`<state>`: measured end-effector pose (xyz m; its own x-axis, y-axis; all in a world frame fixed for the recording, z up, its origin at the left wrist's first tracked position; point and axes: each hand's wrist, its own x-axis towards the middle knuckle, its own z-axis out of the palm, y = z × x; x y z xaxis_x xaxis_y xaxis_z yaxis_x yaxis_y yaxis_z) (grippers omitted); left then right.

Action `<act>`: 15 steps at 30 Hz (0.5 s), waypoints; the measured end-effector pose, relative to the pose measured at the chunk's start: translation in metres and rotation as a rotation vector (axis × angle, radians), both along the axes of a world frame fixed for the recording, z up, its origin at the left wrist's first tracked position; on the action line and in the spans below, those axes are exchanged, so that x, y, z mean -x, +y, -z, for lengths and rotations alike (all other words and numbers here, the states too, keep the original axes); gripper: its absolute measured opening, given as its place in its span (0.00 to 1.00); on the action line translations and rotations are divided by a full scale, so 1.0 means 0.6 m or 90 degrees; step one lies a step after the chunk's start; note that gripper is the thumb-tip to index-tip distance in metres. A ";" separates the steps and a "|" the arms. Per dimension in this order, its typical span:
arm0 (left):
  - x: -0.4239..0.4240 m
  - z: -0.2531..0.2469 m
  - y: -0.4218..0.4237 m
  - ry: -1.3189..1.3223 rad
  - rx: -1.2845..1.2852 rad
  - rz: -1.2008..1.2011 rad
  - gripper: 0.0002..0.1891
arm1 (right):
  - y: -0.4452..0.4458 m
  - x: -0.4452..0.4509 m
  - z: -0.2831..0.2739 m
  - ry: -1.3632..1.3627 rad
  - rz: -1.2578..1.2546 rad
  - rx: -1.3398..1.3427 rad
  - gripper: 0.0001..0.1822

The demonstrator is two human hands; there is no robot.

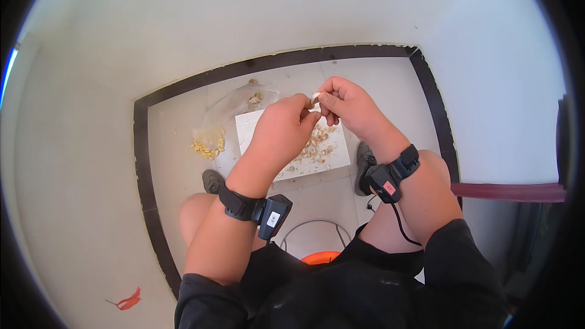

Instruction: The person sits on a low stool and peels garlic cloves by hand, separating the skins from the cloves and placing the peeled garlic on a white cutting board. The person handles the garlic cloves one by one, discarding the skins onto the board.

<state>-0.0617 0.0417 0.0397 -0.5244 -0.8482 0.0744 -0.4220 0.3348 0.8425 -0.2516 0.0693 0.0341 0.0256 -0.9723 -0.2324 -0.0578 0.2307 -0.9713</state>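
Note:
Over a white board [339, 157] my right hand [346, 100] pinches a pale garlic clove [315, 97] between thumb and fingers. My left hand [285, 125] is right beside it, its index fingertip at the clove's near side. Whether the left fingers grip the clove or loose skin is hidden. Below the hands, unpeeled garlic cloves [320, 137] and scraps of skin lie scattered on the board. To its left, peeled yellowish cloves [208, 150] form a small heap by a clear plastic bag [228, 103]. Garlic [256, 98] shows at the bag's far end.
The board rests on a tiled floor [178, 169] edged by a dark skirting [274, 61] and pale walls. My shoes [364, 164] flank the board. Between my legs are an orange seat [320, 257] and a metal ring [315, 222]. Both wrists wear black strapped devices [274, 214], the right with a cable.

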 end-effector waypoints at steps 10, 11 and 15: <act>-0.014 0.009 -0.005 0.075 -0.039 -0.035 0.09 | 0.021 -0.044 -0.029 0.306 -0.014 0.162 0.13; -0.013 0.013 -0.006 0.071 -0.014 -0.042 0.09 | 0.018 -0.043 -0.029 0.286 -0.025 0.151 0.15; -0.014 0.005 0.000 0.060 0.113 -0.045 0.09 | 0.015 -0.044 -0.014 0.134 -0.064 0.046 0.19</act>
